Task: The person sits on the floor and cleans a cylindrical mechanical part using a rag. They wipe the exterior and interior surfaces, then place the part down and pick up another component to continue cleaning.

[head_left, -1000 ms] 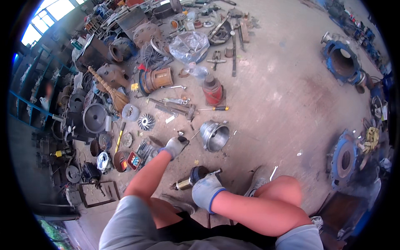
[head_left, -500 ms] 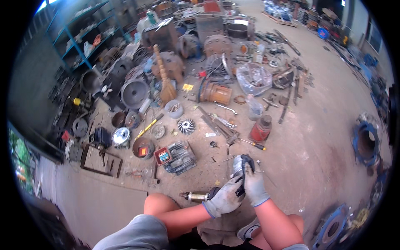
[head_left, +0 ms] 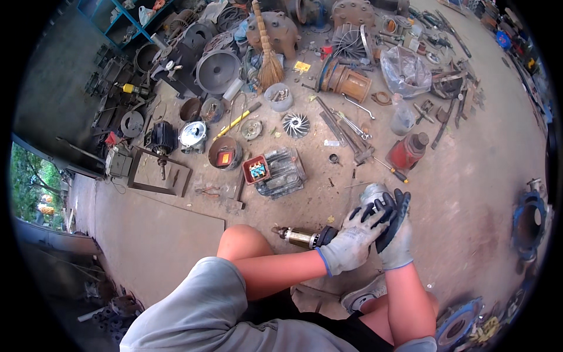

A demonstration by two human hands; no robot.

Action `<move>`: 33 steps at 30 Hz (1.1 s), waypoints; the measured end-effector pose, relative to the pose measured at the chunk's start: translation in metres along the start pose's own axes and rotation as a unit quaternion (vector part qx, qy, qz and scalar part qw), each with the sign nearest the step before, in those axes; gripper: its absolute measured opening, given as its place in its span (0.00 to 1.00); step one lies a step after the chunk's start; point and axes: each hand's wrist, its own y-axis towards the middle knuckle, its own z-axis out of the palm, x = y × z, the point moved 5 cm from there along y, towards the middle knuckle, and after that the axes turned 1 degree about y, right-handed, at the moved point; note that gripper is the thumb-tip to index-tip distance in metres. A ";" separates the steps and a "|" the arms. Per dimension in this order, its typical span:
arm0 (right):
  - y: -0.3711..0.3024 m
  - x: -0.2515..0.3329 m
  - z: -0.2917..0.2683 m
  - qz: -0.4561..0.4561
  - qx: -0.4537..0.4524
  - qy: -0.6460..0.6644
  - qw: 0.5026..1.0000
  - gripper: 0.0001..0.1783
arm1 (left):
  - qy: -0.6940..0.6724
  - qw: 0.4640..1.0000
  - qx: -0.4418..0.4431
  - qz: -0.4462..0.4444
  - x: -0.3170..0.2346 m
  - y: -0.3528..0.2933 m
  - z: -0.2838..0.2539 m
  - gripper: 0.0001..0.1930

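Both my hands wear pale grey gloves with black palms and meet in front of me. My left hand (head_left: 352, 242) has its fingers apart, their dark tips against the palm side of my right hand (head_left: 396, 234). The right hand's fingers are stretched up and nothing shows in them, though the place where the hands touch is partly hidden. Just beyond the fingers is a silver, rounded metal part (head_left: 373, 192), its lower portion covered by the gloves. Left of my left hand, a motor armature (head_left: 301, 237) lies on the floor by my knee.
A ribbed grey casing (head_left: 286, 175) with a small red box (head_left: 255, 170) lies ahead. Farther right are a screwdriver (head_left: 399, 175), a red bottle jack (head_left: 407, 151) and a hammer (head_left: 360, 154). A finned impeller (head_left: 296, 125), a broom (head_left: 270, 67) and a flat board (head_left: 158, 234) also surround me.
The view has shifted, so the floor items appear higher and farther right. My hands stay together near the silver part; the right fingers now stand straighter and the left ones show more spread.
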 end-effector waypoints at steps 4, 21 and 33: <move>0.011 -0.034 -0.009 0.007 0.034 0.019 0.999 0.29 | 0.117 0.987 0.078 -0.077 0.030 0.027 0.002 0.41; 0.005 -0.040 -0.015 0.036 -0.134 -0.384 0.913 0.28 | 0.268 0.939 0.214 0.003 0.111 0.025 0.085 0.33; -0.059 0.041 -0.074 -0.211 -0.299 -0.622 0.692 0.20 | 0.346 0.656 0.459 0.489 0.185 0.096 0.220 0.21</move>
